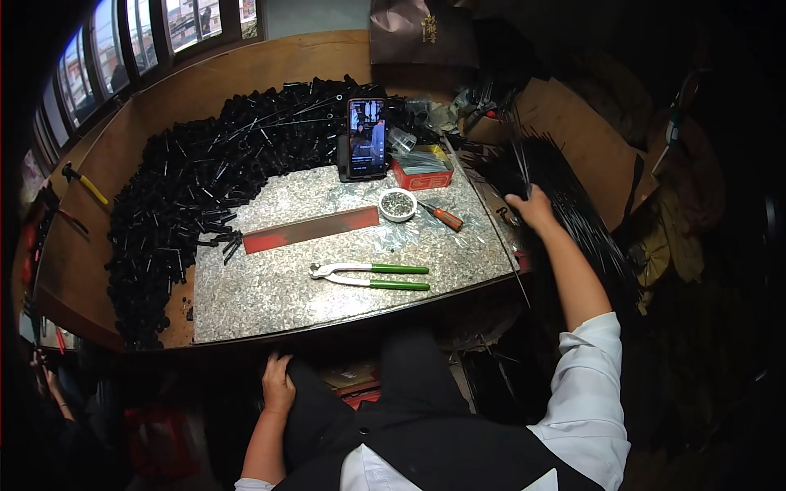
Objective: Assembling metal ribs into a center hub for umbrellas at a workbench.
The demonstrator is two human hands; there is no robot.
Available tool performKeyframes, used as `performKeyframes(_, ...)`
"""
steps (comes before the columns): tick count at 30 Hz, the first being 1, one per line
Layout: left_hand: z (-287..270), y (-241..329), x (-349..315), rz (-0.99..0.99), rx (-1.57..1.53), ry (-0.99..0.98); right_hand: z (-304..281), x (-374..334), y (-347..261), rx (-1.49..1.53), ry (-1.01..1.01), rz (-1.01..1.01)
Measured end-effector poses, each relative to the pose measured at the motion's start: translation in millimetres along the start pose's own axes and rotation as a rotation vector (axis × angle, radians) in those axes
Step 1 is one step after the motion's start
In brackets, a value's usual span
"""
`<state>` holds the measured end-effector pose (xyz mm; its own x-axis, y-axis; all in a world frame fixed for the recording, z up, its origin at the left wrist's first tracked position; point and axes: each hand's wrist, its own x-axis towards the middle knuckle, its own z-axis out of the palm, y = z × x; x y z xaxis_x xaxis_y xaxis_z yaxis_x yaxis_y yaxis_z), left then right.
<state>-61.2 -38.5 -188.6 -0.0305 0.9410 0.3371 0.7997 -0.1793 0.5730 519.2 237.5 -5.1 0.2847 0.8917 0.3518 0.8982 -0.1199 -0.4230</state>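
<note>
My right hand (pixel 536 211) reaches out to the right of the worktop, its fingers closed round a few thin rods (pixel 522 155) that stand up from it. Under and beside it lies a thick bundle of long, thin black rods (pixel 585 221). My left hand (pixel 279 385) rests on my thigh below the table's front edge, its fingers laid out and holding nothing. On the speckled stone slab (pixel 270 295) lie green-handled end-cutting pincers (pixel 372 277), a red and dark flat bar (pixel 311 229) and an orange-handled screwdriver (pixel 442 216). A white bowl (pixel 398 204) holds small metal parts.
A large heap of black tubular parts (pixel 188 180) covers the left and back. A phone (pixel 366 139) stands upright beside a red box (pixel 422 170) of thin pieces. A yellow-handled hammer (pixel 86 184) hangs at the left wall. Another person's hand (pixel 54 385) shows at far left.
</note>
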Motion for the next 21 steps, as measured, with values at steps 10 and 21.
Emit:
performKeyframes(10, -3, 0, -3, 0.011, 0.071, 0.018, 19, -46, -55, -0.065, -0.270, -0.004)
performKeyframes(21, -3, -1, -4, 0.013, 0.037, 0.033, -2, -42, -34, -0.167, -0.114, -0.104)
